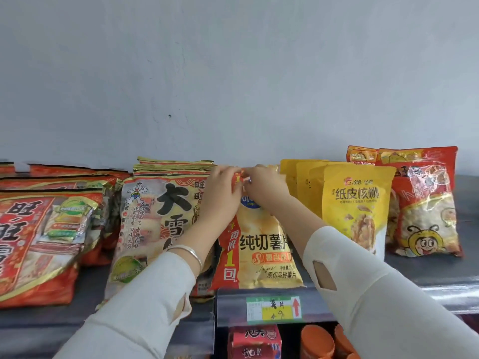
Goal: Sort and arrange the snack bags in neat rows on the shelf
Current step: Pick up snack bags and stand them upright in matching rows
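I see my left hand point(222, 189) and my right hand point(265, 189) up at the top edge of the yellow chip bag point(264, 255). The fingers point(228, 175) of both hands curl over that edge and pinch it. The bag stands upright at the front of the shelf point(440, 277), between the rice cracker bags point(155, 216) on its left and the yellow walnut bags point(355, 203) on its right. A price tag point(274, 308) sits just below it.

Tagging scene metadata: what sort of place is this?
Probably a small grocery shop. A price label sits on the shelf edge, identical yellow pouches stand in a row, and the left hand and right hand grip a chip bag.
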Demonstrator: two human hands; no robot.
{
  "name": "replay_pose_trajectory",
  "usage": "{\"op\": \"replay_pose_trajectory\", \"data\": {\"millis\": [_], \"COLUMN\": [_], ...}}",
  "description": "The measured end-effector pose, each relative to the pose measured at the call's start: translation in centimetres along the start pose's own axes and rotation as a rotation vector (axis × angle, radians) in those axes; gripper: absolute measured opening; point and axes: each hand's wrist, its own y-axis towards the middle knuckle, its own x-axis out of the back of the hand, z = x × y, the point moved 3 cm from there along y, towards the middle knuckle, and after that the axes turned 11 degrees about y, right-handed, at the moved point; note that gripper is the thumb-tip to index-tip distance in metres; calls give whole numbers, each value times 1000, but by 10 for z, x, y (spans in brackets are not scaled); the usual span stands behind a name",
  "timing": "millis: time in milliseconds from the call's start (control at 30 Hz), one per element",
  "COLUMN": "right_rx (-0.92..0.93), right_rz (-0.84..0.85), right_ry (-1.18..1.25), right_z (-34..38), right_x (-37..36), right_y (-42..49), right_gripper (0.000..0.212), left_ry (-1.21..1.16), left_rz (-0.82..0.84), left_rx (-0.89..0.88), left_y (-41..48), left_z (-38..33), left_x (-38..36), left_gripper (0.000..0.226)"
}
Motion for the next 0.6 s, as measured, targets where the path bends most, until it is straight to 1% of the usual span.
{"op": "replay_pose_trajectory", "data": {"millis": [100, 167, 267, 367, 433, 467, 600], "right_rx": [23, 14, -30, -113, -161, -167, -135], "right_rz": [-3, -3, 37, 97, 103, 91, -26], "right_ry": [-27, -38, -3, 109, 187, 204, 180], "right_z": [-2, -3, -4, -9, -14, -15, -16], "right_x": [-5, -8, -8, -10, -10, -9, 2], "right_y": [-35, -56, -78, -89, -93, -95, -98], "right_gripper": [34, 41, 50, 58, 61, 61, 57], "left_ry": [-31, 9, 1, -153, -192, -202, -242], "left_rz": [-33, -1, 136, 290, 385, 404, 370], "left_rx": [152, 194, 224, 356, 354, 328, 248], "left_y": [-39, -62, -88, -103, -111, -113, -113], "left_z": [1, -2, -10, -10, -14, -17, -28], "left_x": [0, -1, -1, -3, -7, -9, -14], "left_gripper": [47, 54, 65, 86, 100, 102, 98]}}
